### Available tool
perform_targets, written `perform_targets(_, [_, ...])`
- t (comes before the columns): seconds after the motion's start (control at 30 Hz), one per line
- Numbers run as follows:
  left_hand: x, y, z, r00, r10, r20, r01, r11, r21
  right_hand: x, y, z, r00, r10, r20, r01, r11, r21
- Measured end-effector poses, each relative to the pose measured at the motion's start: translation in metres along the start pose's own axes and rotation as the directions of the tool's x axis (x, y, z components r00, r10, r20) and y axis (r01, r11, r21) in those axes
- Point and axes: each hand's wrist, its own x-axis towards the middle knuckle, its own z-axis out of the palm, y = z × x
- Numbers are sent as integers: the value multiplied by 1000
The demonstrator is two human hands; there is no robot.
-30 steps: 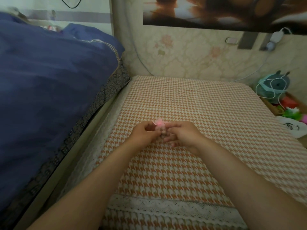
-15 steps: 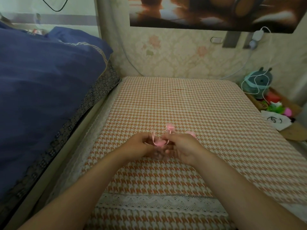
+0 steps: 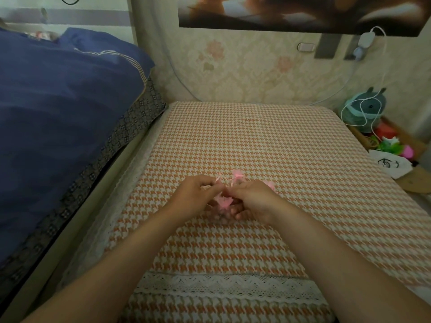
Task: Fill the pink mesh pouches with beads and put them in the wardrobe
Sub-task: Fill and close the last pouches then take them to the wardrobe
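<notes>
Blue quilt [image 3: 58, 108], smooth and softly folded, with a dark patterned border, fills the left. Beside it lies a flat rectangular surface [image 3: 256, 141] under a woven orange-and-white houndstooth cloth edged with white lace trim [image 3: 221, 285]. Both forearms reach to its middle. Left hand [image 3: 193, 197] and right hand [image 3: 254, 199] meet there, fingers curled and pinching the thin drawstrings of a gathered pink mesh pouch [image 3: 224, 202] that hangs between them, just above the cloth. The pouch contents are too blurred to tell. Two more ruffled pink pouches [image 3: 238, 174] rest on the cloth just behind the hands.
</notes>
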Motion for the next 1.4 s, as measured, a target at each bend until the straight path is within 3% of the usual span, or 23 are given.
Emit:
perform_targets(0.07, [4,-7,1,989,142,36,-145,981,125,3,1,0,1000,-7,10,8,995,-97])
perform_targets(0.13, [7,-11,3,979,180,94,-190,974,119,5,2,1,1000,-28,7,29,982,-189])
perform_targets(0.33, [11,-16,2,975,141,172,-157,983,89,8,1,1,996,-95,-2,88,932,-351])
perform_targets(0.5, [9,-12,1,994,93,51,-96,994,46,10,-1,-2,984,-168,-57,135,918,-373])
perform_targets(0.67, [12,-13,0,999,29,35,-32,995,90,6,-4,-5,897,-435,-80,265,672,-691])
perform_targets(0.8, [11,-14,-1,998,17,60,-26,988,155,0,-7,-10,815,-558,156,495,530,-689])
perform_targets(0.9, [11,-11,-3,997,7,76,-18,990,139,3,-6,-12,764,-599,239,544,400,-737])
perform_targets(1.03, [13,-14,-4,992,12,125,-34,983,179,3,-7,-13,778,-609,157,506,458,-731])
perform_targets(1.2, [16,-19,-6,998,-1,65,-12,982,188,9,-3,-14,851,-524,1,340,550,-763])
perform_targets(1.4, [17,-22,-16,997,-57,55,33,930,366,14,2,-13,927,-376,-12,193,504,-842])
